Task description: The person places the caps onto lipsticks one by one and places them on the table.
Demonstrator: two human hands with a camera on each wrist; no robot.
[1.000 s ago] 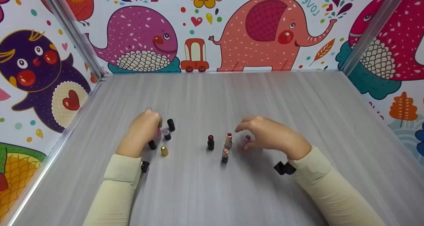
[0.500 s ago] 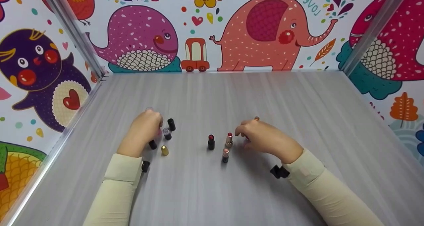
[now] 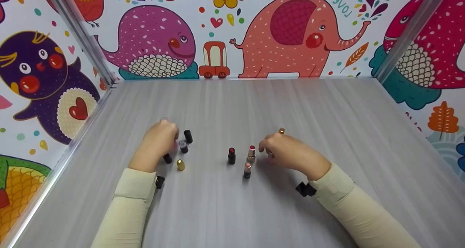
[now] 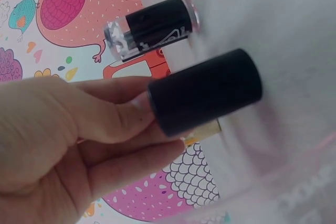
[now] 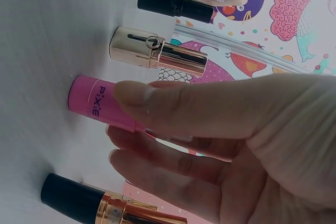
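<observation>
Right hand in a closed pinch: the thumb and a finger appear to bear on opposite sides of the pink tube, while the other visible fingers bend behind it. The tube is upright at the table; whether its base touches the surface cannot be told. For a sound hold, the pinch is best kept light and the tube vertical, since the gold tube stands just beside it and the black-and-copper tube near its other side; the trailing fingers could knock either. Farther out stand a red-tipped black lipstick and a peach lipstick in a black base.

Left hand, well apart: fingers bent, their tips hidden behind a black cap, so that what they hold, if anything, cannot be told. Near it are a clear-ended black piece, a gold cap and a slim black cap.

Lettering: "PiXiE" reads around the pink tube; the gold tube bears a ring emblem. Markings on the clear-ended piece and on a pale translucent item are illegible. "LOVE" appears reversed on the printed wall.
</observation>
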